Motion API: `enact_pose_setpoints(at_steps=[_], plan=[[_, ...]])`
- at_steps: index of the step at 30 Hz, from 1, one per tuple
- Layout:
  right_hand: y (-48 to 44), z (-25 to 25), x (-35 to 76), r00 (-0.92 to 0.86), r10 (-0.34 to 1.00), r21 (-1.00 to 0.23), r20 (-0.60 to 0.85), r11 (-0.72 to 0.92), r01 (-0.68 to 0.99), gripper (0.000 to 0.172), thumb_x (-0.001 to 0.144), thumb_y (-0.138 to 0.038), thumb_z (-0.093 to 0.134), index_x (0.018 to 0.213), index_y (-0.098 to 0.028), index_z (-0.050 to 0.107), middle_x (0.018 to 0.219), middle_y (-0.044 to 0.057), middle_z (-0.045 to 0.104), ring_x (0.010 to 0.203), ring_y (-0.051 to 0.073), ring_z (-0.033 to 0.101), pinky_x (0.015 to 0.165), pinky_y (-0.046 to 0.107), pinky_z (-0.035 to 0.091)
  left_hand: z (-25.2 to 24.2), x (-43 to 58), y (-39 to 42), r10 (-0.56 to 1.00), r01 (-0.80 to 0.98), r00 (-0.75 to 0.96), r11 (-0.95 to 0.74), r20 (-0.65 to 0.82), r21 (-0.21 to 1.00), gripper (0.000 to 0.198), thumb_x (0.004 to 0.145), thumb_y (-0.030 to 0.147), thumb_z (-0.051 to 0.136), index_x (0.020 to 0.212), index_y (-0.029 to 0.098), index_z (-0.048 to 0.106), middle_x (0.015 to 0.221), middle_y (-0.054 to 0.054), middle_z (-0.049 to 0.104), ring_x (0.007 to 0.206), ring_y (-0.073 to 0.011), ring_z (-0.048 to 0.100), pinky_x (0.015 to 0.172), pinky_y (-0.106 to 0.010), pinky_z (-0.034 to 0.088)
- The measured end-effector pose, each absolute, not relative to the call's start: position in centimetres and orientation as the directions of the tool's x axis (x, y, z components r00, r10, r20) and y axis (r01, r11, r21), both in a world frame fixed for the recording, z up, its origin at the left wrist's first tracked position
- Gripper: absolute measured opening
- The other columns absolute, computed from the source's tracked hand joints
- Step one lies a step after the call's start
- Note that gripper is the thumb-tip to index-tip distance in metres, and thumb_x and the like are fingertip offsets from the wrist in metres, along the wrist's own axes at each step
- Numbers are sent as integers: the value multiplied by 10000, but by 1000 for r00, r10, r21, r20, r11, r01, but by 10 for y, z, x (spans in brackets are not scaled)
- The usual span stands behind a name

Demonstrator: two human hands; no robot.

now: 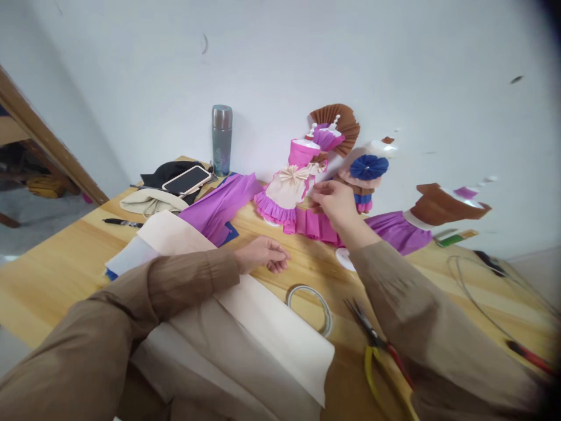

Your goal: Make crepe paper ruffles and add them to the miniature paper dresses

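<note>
My right hand [333, 202] reaches to the right edge of a small pink paper dress [284, 193] on a miniature dress form. Its fingertips are pinched together near the cream apron front; whatever sits between them is hidden. A cream pleated bow [293, 173] decorates the waist, and magenta ruffles run along the hem. Behind my right wrist lies a pleated magenta strip [313, 225]. My left hand [265, 255] hovers over the table, in front of the dress, with its fingers curled together. I cannot make out anything in it. Cream sheets [272, 321] lie beneath my left forearm.
A roll of tape [328, 318] and yellow-and-red-handled scissors [372, 339] lie nearby. Other small dressed forms include one with a blue rosette [369, 168] and a tilted brown-and-purple dress [432, 204]. Purple paper [219, 207], a phone [187, 180], a pen [123, 223] and a flask [222, 140] are left.
</note>
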State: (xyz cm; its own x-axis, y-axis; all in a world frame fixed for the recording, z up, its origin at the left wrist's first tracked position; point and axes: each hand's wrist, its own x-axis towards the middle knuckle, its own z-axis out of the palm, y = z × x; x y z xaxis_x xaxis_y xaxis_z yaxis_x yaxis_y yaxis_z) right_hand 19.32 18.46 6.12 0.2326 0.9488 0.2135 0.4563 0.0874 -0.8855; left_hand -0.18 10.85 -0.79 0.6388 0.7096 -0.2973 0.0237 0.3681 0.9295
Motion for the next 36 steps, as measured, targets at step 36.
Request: enact_pose_setpoints(at_steps=[36], plan=[[-42,2,267,-26,998,-729,64,64,681,173,748,-393,676,824,-252,741,755,53,743,602,216,614,574,341,456,32,-59,76,630,640,768,-758,-113,127,252,749,10,506,807,151,707,890,-87,698,935,-205,608,777,-285,424]])
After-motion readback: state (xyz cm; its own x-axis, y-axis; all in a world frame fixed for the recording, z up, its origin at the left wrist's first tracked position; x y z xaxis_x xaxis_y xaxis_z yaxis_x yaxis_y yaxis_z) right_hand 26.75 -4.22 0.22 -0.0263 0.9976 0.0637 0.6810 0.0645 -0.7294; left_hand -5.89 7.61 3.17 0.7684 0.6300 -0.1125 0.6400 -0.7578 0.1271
